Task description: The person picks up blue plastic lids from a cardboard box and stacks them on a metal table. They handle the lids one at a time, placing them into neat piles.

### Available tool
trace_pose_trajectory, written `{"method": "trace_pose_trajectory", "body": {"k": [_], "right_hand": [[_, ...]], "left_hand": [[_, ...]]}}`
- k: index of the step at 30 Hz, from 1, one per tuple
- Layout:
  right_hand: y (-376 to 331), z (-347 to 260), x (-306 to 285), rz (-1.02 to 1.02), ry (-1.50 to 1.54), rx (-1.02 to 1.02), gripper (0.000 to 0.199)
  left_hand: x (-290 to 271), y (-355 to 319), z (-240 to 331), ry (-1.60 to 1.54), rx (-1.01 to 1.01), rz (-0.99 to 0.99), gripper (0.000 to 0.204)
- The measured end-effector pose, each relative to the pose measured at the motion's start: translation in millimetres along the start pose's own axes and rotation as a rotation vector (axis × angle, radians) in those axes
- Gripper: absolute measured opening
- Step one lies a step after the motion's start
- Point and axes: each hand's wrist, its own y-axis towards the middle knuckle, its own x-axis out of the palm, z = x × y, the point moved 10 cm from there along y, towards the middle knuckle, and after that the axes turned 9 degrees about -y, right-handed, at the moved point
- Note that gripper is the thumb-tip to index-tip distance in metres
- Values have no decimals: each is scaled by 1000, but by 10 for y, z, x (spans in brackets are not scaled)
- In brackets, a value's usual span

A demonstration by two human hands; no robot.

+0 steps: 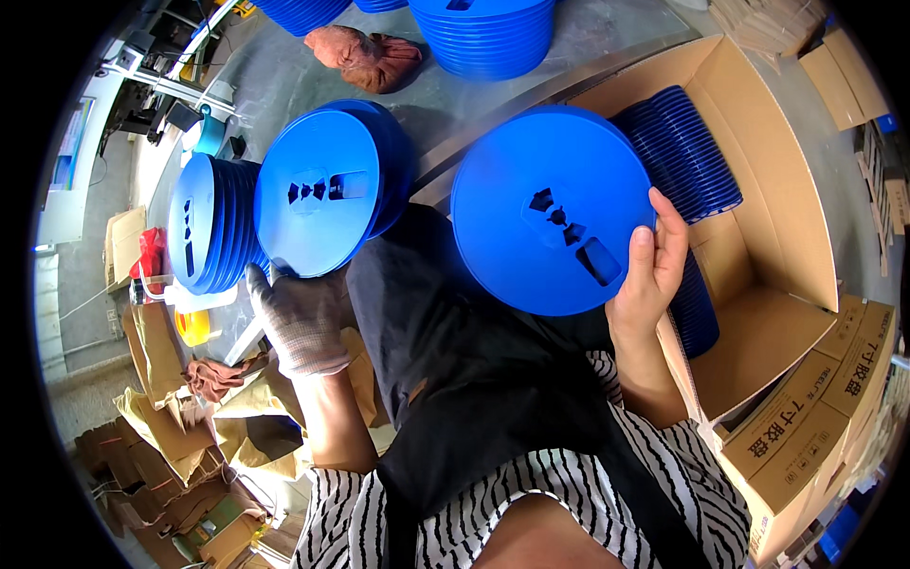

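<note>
My right hand [649, 275], bare, grips the right rim of a round blue plastic reel [545, 204] held face-up over my lap. My left hand [301, 318], in a grey knit glove, holds the lower edge of a stack of blue reels [322, 185] turned on its side. Another row of the same reels [210, 223] stands on edge just left of it. More blue reels [684, 152] are packed upright inside an open cardboard box [768, 322] at my right. A black cloth [455, 341] covers my lap.
A tall stack of blue reels [485, 33] stands on the grey floor ahead, beside a brown cloth bundle [365, 55]. Crumpled brown paper bags [166, 408] lie at the lower left. Flattened cardboard [834, 66] sits at the upper right.
</note>
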Motion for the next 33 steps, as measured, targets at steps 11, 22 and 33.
{"method": "trace_pose_trajectory", "body": {"k": [11, 22, 33], "right_hand": [[-68, 17, 128, -28, -22, 3, 35], [-372, 13, 238, -203, 4, 12, 54], [-751, 378, 478, -665, 136, 304, 62]], "left_hand": [[290, -1062, -1422, -293, -839, 30, 61], [849, -812, -1774, -971, -1057, -244, 88], [360, -583, -1658, -269, -818, -185, 77]]}}
